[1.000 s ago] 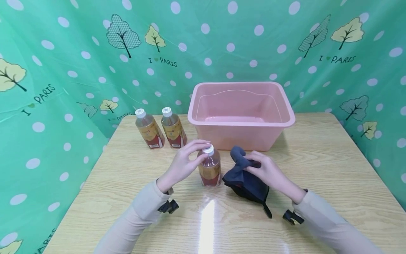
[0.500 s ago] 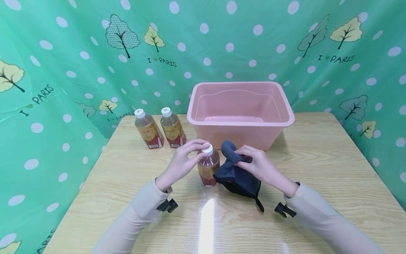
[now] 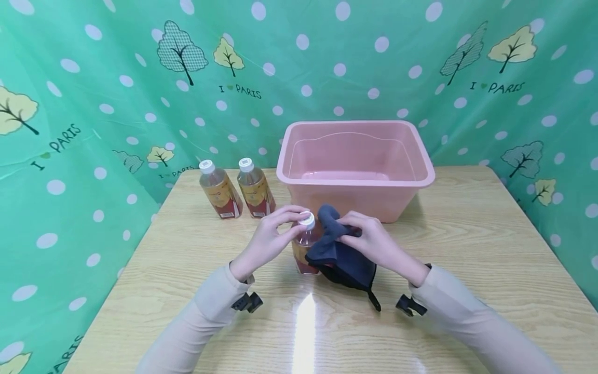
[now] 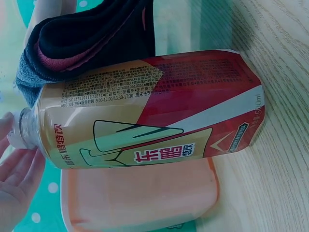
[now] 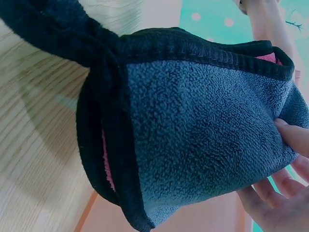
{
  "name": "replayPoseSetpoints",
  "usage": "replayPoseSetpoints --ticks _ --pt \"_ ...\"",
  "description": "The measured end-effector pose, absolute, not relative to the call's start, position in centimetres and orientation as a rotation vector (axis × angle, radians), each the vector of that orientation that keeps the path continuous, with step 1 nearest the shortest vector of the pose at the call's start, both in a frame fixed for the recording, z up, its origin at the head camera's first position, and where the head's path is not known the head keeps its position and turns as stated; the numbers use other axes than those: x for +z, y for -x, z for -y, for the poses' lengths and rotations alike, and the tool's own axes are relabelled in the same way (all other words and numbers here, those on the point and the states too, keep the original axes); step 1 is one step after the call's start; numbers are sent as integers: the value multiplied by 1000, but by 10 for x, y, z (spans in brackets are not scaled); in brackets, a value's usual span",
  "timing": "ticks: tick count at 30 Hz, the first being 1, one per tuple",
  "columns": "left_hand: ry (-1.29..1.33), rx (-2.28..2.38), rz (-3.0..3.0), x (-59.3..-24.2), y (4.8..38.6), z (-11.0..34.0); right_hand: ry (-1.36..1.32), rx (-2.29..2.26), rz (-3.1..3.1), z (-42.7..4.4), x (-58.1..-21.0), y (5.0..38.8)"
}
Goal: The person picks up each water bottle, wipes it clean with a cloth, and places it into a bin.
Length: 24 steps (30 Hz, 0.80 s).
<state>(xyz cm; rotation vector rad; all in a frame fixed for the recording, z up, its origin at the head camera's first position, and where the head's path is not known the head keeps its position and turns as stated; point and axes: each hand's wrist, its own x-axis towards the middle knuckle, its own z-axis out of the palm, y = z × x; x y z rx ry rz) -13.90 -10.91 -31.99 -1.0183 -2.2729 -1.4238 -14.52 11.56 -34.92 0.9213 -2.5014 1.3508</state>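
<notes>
My left hand pinches the white cap of a plastic drink bottle, which stands upright on the table. The bottle has a gold and red label. In my right hand is a folded dark grey cloth with black edging, gripped near its top between thumb and fingers. Pink shows inside its folds in the right wrist view. A black loop hangs from the cloth's lower end. In the head view the cloth covers the bottle's right side; whether they touch is hard to tell.
Two similar bottles, one farther left and one beside it, stand at the back left of the wooden table. Behind my hands stands a pink plastic tub. A green patterned curtain hangs behind the table.
My right hand has moved left with the cloth, from beside the bottle to against or in front of its right side. The left hand has stayed on the cap.
</notes>
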Motion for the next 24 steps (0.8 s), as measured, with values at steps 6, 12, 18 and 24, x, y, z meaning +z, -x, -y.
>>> replayPoseSetpoints --ticks 6,12,18,24 --pt "1011 -1424 2290 -317 137 109 -929 1351 2488 -111 -350 146" --pt "1009 -1417 2301 -316 137 109 -908 1325 2487 -108 -353 147" --pt "1016 -1411 2294 -316 137 109 -901 1317 2458 -106 -355 146" --pt "1020 -1410 2286 -317 137 109 -885 1305 2460 -106 -357 144"
